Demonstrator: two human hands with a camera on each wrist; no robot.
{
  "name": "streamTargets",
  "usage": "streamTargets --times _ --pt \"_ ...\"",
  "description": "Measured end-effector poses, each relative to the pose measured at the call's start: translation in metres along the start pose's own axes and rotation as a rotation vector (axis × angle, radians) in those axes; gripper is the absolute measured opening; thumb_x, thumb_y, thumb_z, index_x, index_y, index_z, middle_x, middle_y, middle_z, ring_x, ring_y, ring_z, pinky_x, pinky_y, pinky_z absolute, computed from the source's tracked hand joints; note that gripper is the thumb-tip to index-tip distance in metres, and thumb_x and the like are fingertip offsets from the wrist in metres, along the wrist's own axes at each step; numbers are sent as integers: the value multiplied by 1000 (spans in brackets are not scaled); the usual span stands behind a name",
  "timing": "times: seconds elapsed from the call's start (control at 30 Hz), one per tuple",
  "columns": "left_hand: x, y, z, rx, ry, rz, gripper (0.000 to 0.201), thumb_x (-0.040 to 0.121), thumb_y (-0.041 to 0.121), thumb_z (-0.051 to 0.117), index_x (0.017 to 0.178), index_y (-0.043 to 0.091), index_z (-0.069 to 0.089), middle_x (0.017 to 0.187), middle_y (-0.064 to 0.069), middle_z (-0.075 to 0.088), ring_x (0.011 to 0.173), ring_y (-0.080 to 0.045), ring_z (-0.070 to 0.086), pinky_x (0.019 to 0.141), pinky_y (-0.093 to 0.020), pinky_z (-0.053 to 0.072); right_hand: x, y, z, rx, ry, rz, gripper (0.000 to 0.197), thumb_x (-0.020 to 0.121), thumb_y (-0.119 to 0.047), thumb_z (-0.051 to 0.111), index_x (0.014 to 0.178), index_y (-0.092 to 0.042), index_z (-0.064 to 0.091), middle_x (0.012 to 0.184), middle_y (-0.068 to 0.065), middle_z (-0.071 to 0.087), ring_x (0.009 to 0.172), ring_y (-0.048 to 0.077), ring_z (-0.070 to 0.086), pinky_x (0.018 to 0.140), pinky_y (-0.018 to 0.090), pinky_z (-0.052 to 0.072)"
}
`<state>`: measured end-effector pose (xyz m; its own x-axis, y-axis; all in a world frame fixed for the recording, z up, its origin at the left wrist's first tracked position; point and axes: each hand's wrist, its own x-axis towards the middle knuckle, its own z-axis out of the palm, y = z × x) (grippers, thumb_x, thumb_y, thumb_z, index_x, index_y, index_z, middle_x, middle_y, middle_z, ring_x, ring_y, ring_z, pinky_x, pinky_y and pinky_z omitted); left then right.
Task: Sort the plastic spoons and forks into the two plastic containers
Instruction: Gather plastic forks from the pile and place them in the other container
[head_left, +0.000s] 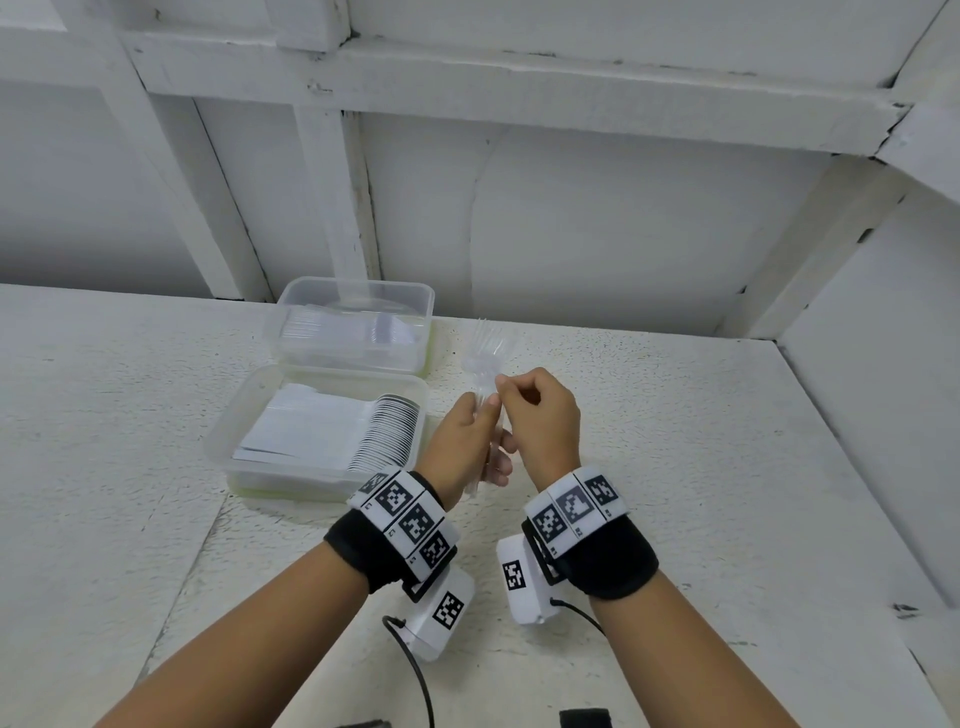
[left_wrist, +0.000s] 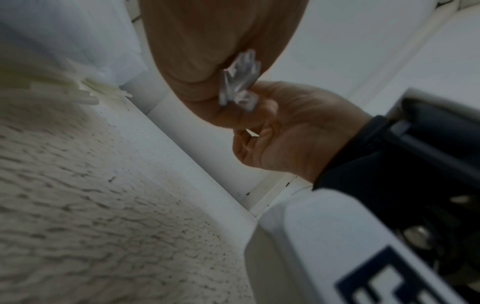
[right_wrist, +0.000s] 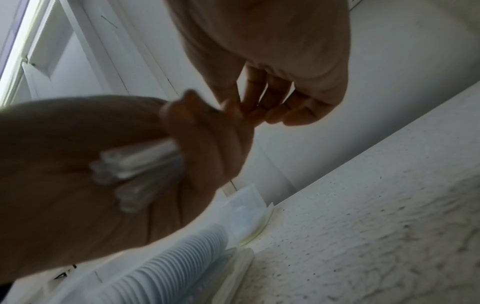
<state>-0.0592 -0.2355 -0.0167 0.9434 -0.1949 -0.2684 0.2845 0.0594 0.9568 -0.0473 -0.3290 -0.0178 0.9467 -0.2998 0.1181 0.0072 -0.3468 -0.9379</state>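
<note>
My left hand (head_left: 462, 436) grips a bundle of clear plastic forks (head_left: 485, 348) by the handles, tines pointing up and away. The handle ends stick out below its palm (left_wrist: 239, 82) (right_wrist: 137, 164). My right hand (head_left: 537, 410) is just right of the bundle, with thumb and forefinger pinching a fork at its neck. The far clear container (head_left: 358, 291) holds clear forks. The near container (head_left: 244, 415) holds a row of white spoons (head_left: 384, 436) (right_wrist: 182, 257). Both hands hover right of the near container.
The containers stand on a rough white tabletop (head_left: 675, 467) against a white panelled wall (head_left: 571, 208). A side wall (head_left: 883, 415) closes off the right. Cables and wrist camera housings hang under both wrists.
</note>
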Motion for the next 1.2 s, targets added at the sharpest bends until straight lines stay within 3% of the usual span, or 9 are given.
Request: streamTargets --times 0.17,0.23,0.33,0.43,0.57,0.67,0.8,0.97,1.2 --pt "1 0 -5 58 9 -17 26 97 37 43 90 12 44 58 0 45 35 -7 36 35 -16 29 7 0 -5 48 -91 13 16 93 -24 54 88 -12 63 90 -1 64 87 16 59 79 28 49" --pt "1 0 -6 73 -25 -22 26 95 36 48 89 11 48 53 3 44 33 -6 34 34 -15 27 10 -1 -6 129 -75 52 13 95 -28 49 99 -16 53 96 -2 58 87 18 59 74 31 51" --pt "1 1 -8 129 -40 1 24 93 33 54 84 12 48 48 2 43 30 -6 31 34 -13 25 19 -3 -10 208 -45 116 32 94 -40 47 114 -18 34 92 5 52 68 13 53 58 24 43" --pt "0 3 -10 208 -77 31 22 91 32 56 84 13 48 52 -2 44 30 -8 31 33 -15 26 29 -4 -13 150 -114 79 43 92 -45 48 125 -23 33 87 0 50 68 11 48 61 25 41" --pt "-2 2 -8 363 -170 35 29 90 32 59 79 13 39 56 -4 46 31 -10 36 34 -18 31 34 -9 -14 -103 -100 -96 27 94 -41 49 114 -24 54 103 -2 55 90 11 50 79 27 40" --pt "-2 1 -7 427 -201 3 33 91 36 55 79 13 35 59 -4 49 32 -11 41 35 -20 35 32 -14 -15 -394 -83 -202 34 95 -42 44 102 -14 63 101 -1 48 81 11 49 74 23 38" --pt "-2 3 -9 479 -176 40 28 94 36 49 78 15 39 59 -4 48 32 -8 39 35 -18 33 35 -12 -18 -575 -78 -194 40 99 -41 36 104 -12 62 105 5 51 80 18 53 70 27 40" --pt "0 11 -12 594 -184 60 27 93 37 51 84 14 42 58 -3 48 37 -10 40 36 -19 34 40 -13 -19 -485 -85 -212 38 96 -40 45 91 -6 62 91 9 58 79 16 49 70 24 34" --pt "4 33 -30 1216 -149 116 37 96 39 44 66 20 32 64 4 41 54 -9 37 50 -24 27 35 -23 -27 -598 -212 -282 37 98 -42 37 74 -17 48 73 -3 47 71 16 47 62 27 32"
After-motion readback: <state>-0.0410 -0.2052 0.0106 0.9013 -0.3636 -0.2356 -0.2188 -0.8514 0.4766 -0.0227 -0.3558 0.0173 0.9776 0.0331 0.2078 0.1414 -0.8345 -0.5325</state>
